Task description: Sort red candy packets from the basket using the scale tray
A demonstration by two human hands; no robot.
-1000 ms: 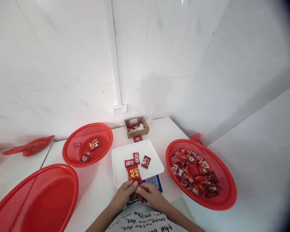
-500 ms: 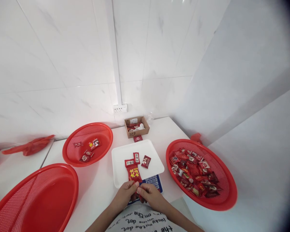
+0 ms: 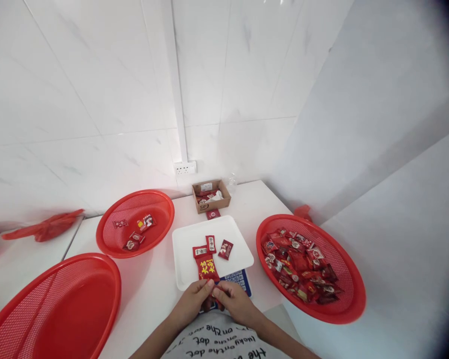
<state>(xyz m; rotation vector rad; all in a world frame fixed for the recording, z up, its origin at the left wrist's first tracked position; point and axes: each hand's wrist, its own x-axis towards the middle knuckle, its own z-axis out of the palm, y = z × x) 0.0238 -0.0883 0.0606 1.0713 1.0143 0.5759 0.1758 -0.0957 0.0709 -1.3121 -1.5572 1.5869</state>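
Note:
Close in front of my shirt, my left hand [image 3: 194, 300] and my right hand [image 3: 236, 301] meet, thumbs and fingertips pinched together. Between them shows a bit of a small red packet [image 3: 214, 294], mostly covered by the fingers. Just beyond the fingertips is a white tray [image 3: 181, 269] bearing a large red packet with yellow characters [image 3: 208, 268]. Two red packets with white labels, one upright [image 3: 211, 244] and one sideways [image 3: 199, 252], lie above it. A dark red packet [image 3: 225, 249] lies to their right. Part of a blue keypad [image 3: 241, 281] shows under the tray's near edge.
At right stands a red basket [image 3: 353, 311] full of red packets. Another red basket [image 3: 107, 247] at left holds several packets, and a larger red basket [image 3: 114, 294] is nearer. A cardboard box [image 3: 217, 204] with packets stands at the back, near a wall socket [image 3: 185, 168].
The view has shifted very slightly. Both hands stay pinched together in nearly the same place, and the packets on the tray have not moved.

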